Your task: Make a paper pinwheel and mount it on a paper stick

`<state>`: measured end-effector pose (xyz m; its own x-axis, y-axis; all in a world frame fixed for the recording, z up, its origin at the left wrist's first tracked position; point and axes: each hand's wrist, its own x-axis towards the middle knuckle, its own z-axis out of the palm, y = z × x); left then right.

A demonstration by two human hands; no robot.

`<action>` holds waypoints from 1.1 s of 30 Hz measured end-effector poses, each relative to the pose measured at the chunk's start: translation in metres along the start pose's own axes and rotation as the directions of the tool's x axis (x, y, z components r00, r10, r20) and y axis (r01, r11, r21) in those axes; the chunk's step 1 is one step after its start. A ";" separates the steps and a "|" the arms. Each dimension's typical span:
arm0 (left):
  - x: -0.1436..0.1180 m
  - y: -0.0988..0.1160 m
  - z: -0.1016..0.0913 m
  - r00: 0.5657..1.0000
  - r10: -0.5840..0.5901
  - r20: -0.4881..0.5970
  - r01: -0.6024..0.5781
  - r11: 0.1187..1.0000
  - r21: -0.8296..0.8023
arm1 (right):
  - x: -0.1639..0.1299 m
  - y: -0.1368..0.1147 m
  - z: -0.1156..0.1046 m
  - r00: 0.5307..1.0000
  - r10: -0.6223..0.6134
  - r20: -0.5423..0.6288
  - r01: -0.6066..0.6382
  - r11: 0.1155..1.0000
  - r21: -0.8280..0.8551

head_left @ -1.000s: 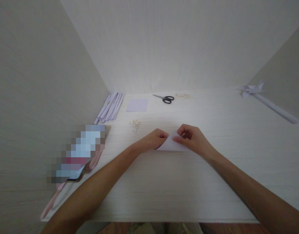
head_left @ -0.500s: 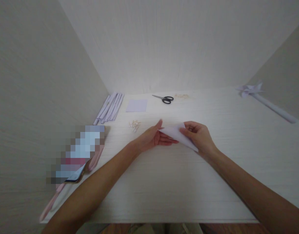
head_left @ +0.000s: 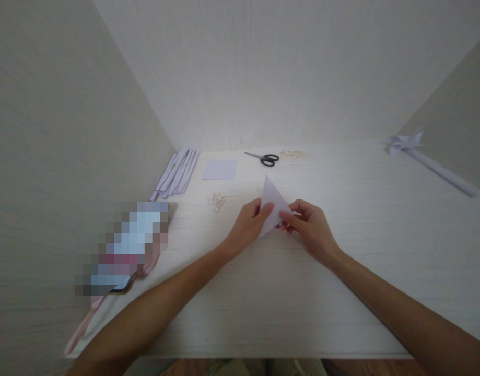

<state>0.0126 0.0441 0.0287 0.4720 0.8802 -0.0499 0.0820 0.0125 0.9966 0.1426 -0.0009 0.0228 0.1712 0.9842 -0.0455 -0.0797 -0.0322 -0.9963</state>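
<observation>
A pale sheet of paper folded into a triangle [head_left: 271, 201] is held above the table between both hands, one corner pointing away from me. My left hand [head_left: 250, 222] grips its left edge, thumb lying on top. My right hand [head_left: 308, 224] pinches the right corner between thumb and fingers; some fingertips are hidden under the paper. Beyond the hands lie black-handled scissors [head_left: 266, 159] and a flat square of paper [head_left: 219, 169]. A small heap of cotton swab pieces [head_left: 216, 200] is left of my left hand.
Several rolled paper tubes [head_left: 180, 172] lie at the back left. Small pale bits [head_left: 293, 154] sit beside the scissors. A paper pinwheel on a tube [head_left: 431, 162] rests at the far right. A blurred-out phone-like object [head_left: 126, 250] stands along the left edge. Walls enclose the table's back and sides.
The folded paper has turned so that one corner points away from me. My left hand, stretched out before, has closed on the paper's left edge. The right hand still holds its corner.
</observation>
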 end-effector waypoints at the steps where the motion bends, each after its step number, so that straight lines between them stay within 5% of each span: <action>1: 0.000 0.000 0.000 1.000 0.000 0.008 0.000 1.000 0.010 | 0.000 0.001 0.000 1.000 0.001 0.008 -0.001 1.000 0.001; 17: -0.001 -0.001 -0.004 0.999 0.054 -0.002 -0.053 0.977 0.206 | 0.001 0.006 -0.004 0.991 0.106 0.077 -0.103 0.994 -0.041; 25: -0.002 0.000 -0.004 0.998 0.058 0.018 -0.061 0.961 0.268 | 0.003 0.007 -0.006 0.989 0.053 0.140 -0.047 0.998 -0.047; 33: -0.016 0.003 0.010 0.989 0.005 0.147 -0.059 0.928 0.368 | 0.006 -0.003 -0.010 0.991 -0.068 -0.118 0.073 0.996 0.043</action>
<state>0.0143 0.0255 0.0317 0.5963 0.8009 -0.0542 0.3713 -0.2153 0.9032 0.1535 0.0030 0.0247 0.2909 0.9567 0.0137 -0.1091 0.0474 -0.9929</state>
